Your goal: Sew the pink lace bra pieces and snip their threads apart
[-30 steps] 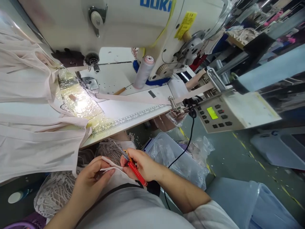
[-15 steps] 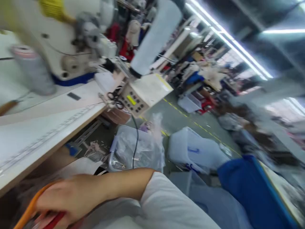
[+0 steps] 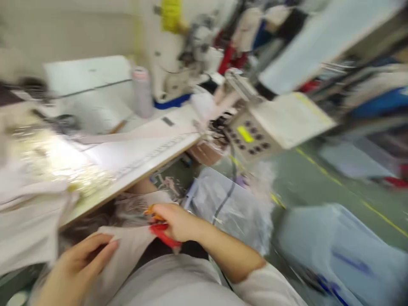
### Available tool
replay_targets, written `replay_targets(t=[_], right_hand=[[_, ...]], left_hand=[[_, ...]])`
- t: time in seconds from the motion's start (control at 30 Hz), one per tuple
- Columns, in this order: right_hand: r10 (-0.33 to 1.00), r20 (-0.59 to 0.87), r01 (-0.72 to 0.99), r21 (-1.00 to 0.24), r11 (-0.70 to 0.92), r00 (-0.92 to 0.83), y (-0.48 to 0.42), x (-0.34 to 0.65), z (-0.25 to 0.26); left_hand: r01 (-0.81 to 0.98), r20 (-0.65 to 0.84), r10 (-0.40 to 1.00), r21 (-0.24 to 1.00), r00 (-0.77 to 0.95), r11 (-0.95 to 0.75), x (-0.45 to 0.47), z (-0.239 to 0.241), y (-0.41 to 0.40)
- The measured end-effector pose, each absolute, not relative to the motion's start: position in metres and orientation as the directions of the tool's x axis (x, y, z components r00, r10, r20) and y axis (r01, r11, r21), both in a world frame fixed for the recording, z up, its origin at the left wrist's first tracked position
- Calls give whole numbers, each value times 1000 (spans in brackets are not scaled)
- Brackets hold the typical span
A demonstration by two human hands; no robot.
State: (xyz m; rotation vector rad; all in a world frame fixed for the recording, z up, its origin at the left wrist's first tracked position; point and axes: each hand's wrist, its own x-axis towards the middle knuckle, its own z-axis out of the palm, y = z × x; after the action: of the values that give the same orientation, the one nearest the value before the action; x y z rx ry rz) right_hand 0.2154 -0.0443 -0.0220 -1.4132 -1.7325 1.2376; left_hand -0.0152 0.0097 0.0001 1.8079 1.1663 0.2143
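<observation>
My left hand is at the lower left, thumb and fingers pinched on the edge of a pale pinkish cloth that hangs over my lap. My right hand is closed around a blurred orange and red item beside the cloth. Its orange part shows at the fingertips and its red part below the palm; motion blur hides its exact kind. More pale fabric lies just beyond my right hand, under the table edge.
A white sewing table slopes across, with a thread cone, sewing machine and cloth pile. A control box juts from its right end. Below stand a clear bin with plastic and another translucent bin.
The view has swung left, showing more of the table. My left hand has come into view holding cloth. My right hand, with the orange and red item, appears farther right and higher.
</observation>
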Motion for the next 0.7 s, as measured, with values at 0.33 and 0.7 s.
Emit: replay_targets(t=[0.33, 0.7], right_hand=[[975, -159, 67, -986, -151, -152, -56, 202, -28], [992, -115, -35, -993, -116, -48, -50, 191, -19]], left_hand=[[405, -451, 812, 865, 370, 296, -15, 28, 3], [379, -184, 906, 925, 381, 29, -37, 15, -2]])
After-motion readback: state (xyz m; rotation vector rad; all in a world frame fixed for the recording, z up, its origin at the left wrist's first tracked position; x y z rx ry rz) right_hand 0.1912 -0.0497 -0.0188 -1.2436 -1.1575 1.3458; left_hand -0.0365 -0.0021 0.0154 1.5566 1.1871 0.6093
